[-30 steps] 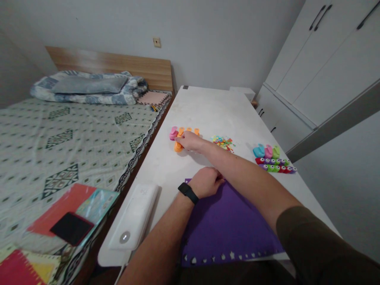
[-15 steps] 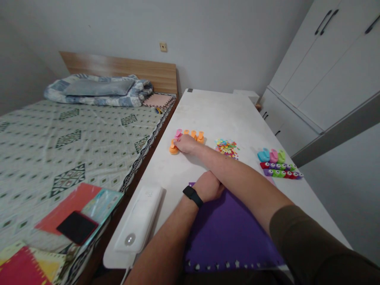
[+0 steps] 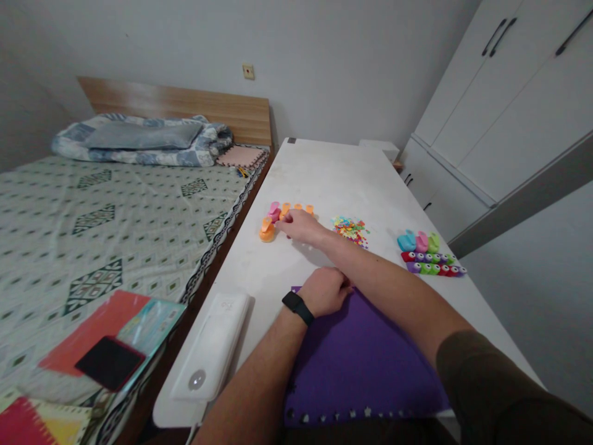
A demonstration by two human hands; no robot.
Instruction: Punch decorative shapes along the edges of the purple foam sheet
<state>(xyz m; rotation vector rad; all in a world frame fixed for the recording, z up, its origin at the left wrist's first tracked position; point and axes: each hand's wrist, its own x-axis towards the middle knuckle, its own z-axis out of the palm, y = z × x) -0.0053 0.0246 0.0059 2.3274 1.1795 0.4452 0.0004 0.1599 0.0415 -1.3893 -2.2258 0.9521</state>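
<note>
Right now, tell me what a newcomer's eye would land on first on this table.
Most striking is the purple foam sheet at the near edge of the white table, with small shapes punched along its front edge and the left hand resting on its far corner. Beyond it, the right hand reaches among orange and pink punches, beside a pile of colourful cut-outs. Another row of bright punches sits at the right edge.

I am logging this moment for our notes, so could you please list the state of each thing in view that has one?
Right hand: reached out among the orange punches, fingers loose.
Left hand: fisted, resting on the purple foam sheet.
Orange punch: upright, apart from its row.
Purple foam sheet: flat, near edge punched with shapes.
Cupboard doors: shut.
Power bank: lying flat.
</note>
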